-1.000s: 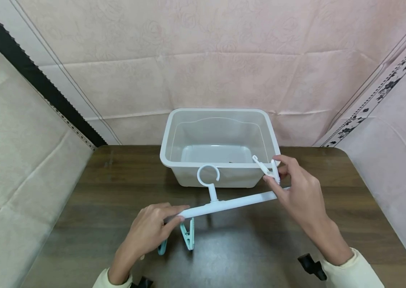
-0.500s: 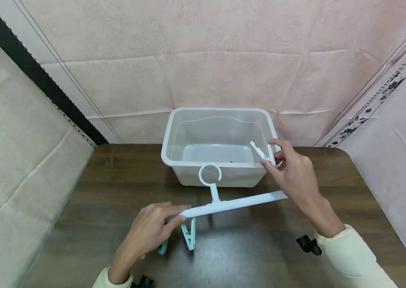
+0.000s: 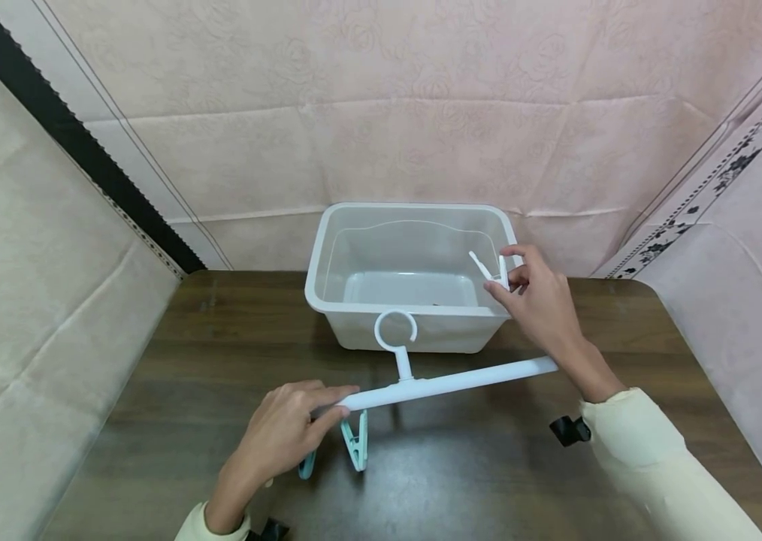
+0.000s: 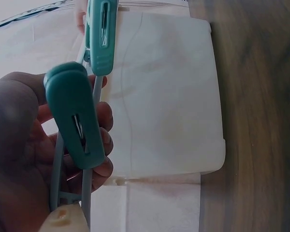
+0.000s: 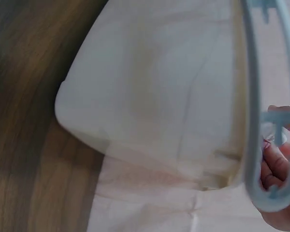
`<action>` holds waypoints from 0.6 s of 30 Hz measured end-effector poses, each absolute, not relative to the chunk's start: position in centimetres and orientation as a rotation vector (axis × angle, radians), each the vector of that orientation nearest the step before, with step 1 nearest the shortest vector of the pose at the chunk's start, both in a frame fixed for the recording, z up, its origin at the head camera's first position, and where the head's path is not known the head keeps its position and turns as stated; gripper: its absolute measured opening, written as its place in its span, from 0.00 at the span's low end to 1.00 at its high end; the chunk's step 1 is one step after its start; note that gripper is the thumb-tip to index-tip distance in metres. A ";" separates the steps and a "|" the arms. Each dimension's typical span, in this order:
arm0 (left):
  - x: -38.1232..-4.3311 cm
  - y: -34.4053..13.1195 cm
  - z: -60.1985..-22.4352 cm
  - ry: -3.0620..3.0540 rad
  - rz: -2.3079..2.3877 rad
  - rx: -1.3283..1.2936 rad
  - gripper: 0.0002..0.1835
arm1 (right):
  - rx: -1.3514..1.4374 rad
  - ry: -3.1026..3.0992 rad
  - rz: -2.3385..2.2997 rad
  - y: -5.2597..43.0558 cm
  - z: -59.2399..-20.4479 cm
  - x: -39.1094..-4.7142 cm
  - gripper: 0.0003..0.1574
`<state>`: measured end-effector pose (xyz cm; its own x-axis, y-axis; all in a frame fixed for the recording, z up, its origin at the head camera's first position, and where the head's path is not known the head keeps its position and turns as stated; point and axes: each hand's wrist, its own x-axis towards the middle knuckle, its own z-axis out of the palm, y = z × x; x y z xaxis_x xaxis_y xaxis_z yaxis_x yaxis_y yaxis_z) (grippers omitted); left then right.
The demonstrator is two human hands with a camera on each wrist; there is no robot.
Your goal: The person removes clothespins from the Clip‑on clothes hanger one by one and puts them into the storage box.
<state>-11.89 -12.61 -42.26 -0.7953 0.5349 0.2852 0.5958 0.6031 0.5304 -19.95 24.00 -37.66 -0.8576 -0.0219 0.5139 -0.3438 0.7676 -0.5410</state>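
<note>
My left hand (image 3: 289, 424) grips the left end of a white clip hanger (image 3: 449, 385), which is held tilted over the table with its hook up. Teal clothespins (image 4: 75, 116) hang on the bar by that hand; another teal clothespin (image 3: 356, 443) shows just right of its fingers. A cream piece (image 4: 63, 220) sits at the hanger's end in the left wrist view. With thumb and fingers, my right hand (image 3: 536, 300) pinches a white clothespin (image 3: 503, 274) over the right side of a grey plastic tub (image 3: 408, 309). The hanger's bare end (image 5: 253, 96) crosses the right wrist view.
The tub stands at the back of a dark wooden table (image 3: 219, 323), just behind the hanger. Pale patterned cloth (image 3: 421, 150) hangs behind the table and along both sides. A tiny dark speck lies inside the tub.
My right hand has moved forward and slightly left with the white clothespin, from the hanger's right end to over the tub. My left hand keeps the hanger in place.
</note>
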 end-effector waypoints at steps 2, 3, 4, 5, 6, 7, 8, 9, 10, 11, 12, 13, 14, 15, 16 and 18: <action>-11.9 -12.6 -42.3 -2.728 -0.957 -0.964 0.16 | 0.243 -2.500 0.898 24.1 -38.0 -20.4 0.30; -11.9 -12.6 -42.3 -2.730 -0.957 -0.965 0.16 | 0.232 -2.511 0.898 24.1 -38.2 -20.5 0.30; -11.9 -12.6 -42.4 -2.731 -0.958 -0.965 0.16 | 0.224 -2.519 0.902 24.1 -38.4 -20.7 0.30; -11.9 -12.6 -42.4 -2.731 -0.959 -0.964 0.16 | 0.217 -2.526 0.903 24.1 -38.6 -21.0 0.31; -11.9 -12.6 -42.5 -2.731 -0.959 -0.966 0.16 | 0.213 -2.531 0.903 24.0 -38.7 -21.2 0.31; -11.9 -12.6 -42.5 -2.730 -0.957 -0.965 0.16 | 0.210 -2.535 0.904 23.9 -38.9 -21.5 0.31; -11.9 -12.6 -42.5 -2.730 -0.955 -0.964 0.16 | 0.209 -2.541 0.901 23.8 -39.0 -21.8 0.31; -11.9 -12.6 -42.6 -2.729 -0.952 -0.964 0.16 | 0.207 -2.546 0.896 23.7 -39.2 -22.0 0.31; -11.9 -12.6 -42.6 -2.729 -0.951 -0.962 0.16 | 0.204 -2.550 0.892 23.6 -39.3 -22.3 0.31; -11.9 -12.7 -42.6 -2.728 -0.951 -0.961 0.16 | 0.198 -2.555 0.886 23.5 -39.4 -22.5 0.31; -11.9 -12.7 -42.6 -2.728 -0.949 -0.959 0.16 | 0.197 -2.557 0.883 23.4 -39.5 -22.6 0.31; -11.9 -12.7 -42.7 -2.729 -0.951 -0.957 0.16 | 0.195 -2.558 0.876 23.4 -39.6 -22.6 0.31; -11.9 -12.7 -42.7 -2.728 -0.952 -0.958 0.16 | 0.193 -2.556 0.870 23.4 -39.6 -22.6 0.31; -11.9 -12.7 -42.7 -2.727 -0.953 -0.957 0.16 | 0.189 -2.553 0.867 23.4 -39.6 -22.6 0.31; -11.9 -12.7 -42.7 -2.727 -0.956 -0.955 0.16 | 0.187 -2.550 0.861 23.5 -39.7 -22.5 0.31; -11.9 -12.7 -42.7 -2.730 -0.959 -0.947 0.16 | 0.193 -2.541 0.853 23.5 -39.7 -22.5 0.31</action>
